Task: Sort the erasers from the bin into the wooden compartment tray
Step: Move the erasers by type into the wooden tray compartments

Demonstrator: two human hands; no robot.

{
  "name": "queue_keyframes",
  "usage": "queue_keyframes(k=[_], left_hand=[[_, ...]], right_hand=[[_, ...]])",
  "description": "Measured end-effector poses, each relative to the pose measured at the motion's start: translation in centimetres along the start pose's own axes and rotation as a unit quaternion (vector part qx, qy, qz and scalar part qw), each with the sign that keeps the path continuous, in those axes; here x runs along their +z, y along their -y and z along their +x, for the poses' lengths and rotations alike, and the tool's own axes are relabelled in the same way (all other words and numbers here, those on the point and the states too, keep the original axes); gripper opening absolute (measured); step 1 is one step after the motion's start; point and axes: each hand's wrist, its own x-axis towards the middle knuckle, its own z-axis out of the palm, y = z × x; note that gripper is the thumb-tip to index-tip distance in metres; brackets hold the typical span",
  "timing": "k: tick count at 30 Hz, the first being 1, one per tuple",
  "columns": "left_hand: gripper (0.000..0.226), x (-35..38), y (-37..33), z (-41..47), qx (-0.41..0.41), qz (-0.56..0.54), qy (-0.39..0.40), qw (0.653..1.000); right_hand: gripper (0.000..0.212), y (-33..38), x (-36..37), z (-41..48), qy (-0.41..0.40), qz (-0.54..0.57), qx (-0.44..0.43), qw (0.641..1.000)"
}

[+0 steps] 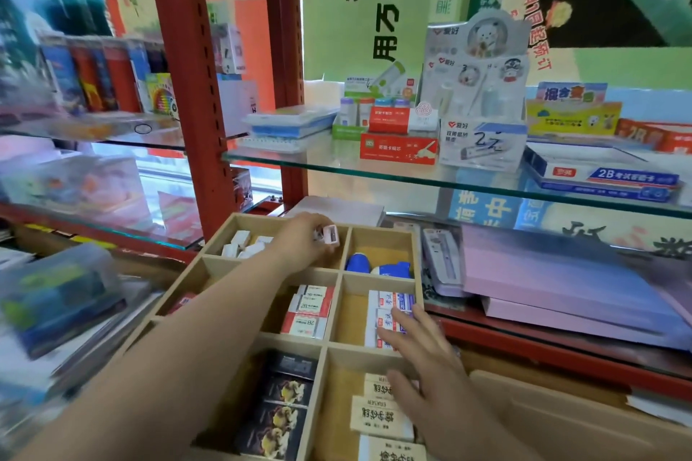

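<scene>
The wooden compartment tray (339,275) lies below me on the lower shelf. My left hand (305,241) reaches over its far left compartment and pinches a small pale pink item (331,235). Small white erasers (241,243) lie in that compartment. Blue erasers (378,266) fill the far right cell. Red-and-white 2B erasers (310,311) sit in the middle left cell, blue-and-white ones (389,305) in the middle right. My right hand (423,382) hovers open, fingers spread, over the right cells. Dark printed erasers (281,400) and cream erasers (378,414) occupy the near cells. No bin is in view.
A glass shelf (412,176) overhangs the tray's far side, loaded with stationery boxes (398,148). A red metal upright (194,86) stands at the left. Pink flat boxes (561,284) lie right of the tray; a blurred plastic box (56,296) sits at the left.
</scene>
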Motion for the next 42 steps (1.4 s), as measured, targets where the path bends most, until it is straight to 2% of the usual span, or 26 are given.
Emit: queue_keyframes(k=[8,13,21,23,26,28,31,33,36,39,41,42], left_hand=[[0.034,-0.4,1.0,0.3,0.009,0.019,0.052,0.998],[0.046,-1.0,1.8,0.4,0.017,0.051,0.077,0.996],[0.058,-1.4,2.1,-0.4,0.005,-0.035,0.09,0.995],[0.052,-1.6,1.7,-1.0,0.002,-0.051,0.061,0.997],[0.032,-1.8,-0.1,-2.5,0.014,-0.09,-0.033,0.995],[0.02,-1.8,-1.9,-3.8,0.039,-0.098,-0.051,0.993],[0.014,-1.1,-4.9,-5.9,0.093,-0.081,0.023,0.992],[0.018,0.0,-7.6,-6.9,0.139,-0.072,0.071,0.985],[0.024,3.6,-11.8,-7.5,0.208,-0.051,0.14,0.967],[0.015,9.0,-15.4,-7.8,0.24,-0.009,0.264,0.934],[0.028,13.7,-17.4,-8.1,0.262,0.05,0.352,0.897],[0.024,16.2,-18.2,-8.3,0.262,0.083,0.389,0.879]], right_hand=[[0.042,0.0,0.0,0.3,0.007,0.011,0.008,1.0],[0.04,-0.2,0.2,0.3,-0.001,0.019,-0.003,1.0],[0.041,-0.9,0.5,0.2,-0.02,0.029,-0.022,0.999],[0.041,-1.0,0.5,0.2,-0.022,0.039,-0.03,0.999],[0.04,-1.4,0.4,0.0,-0.034,0.063,-0.05,0.996],[0.038,-2.1,-0.2,-0.5,-0.052,0.089,-0.06,0.993],[0.04,-5.0,-2.1,-2.3,-0.123,0.065,-0.056,0.989],[0.032,-8.6,-4.0,-3.9,-0.152,0.021,-0.006,0.988],[0.033,-15.1,-6.4,-7.9,-0.174,-0.022,0.098,0.98],[0.034,-21.6,-7.3,-11.8,-0.15,-0.07,0.173,0.971],[0.035,-25.4,-6.9,-14.0,-0.108,-0.134,0.202,0.964],[0.039,-26.9,-6.5,-14.9,-0.106,-0.164,0.2,0.96]])
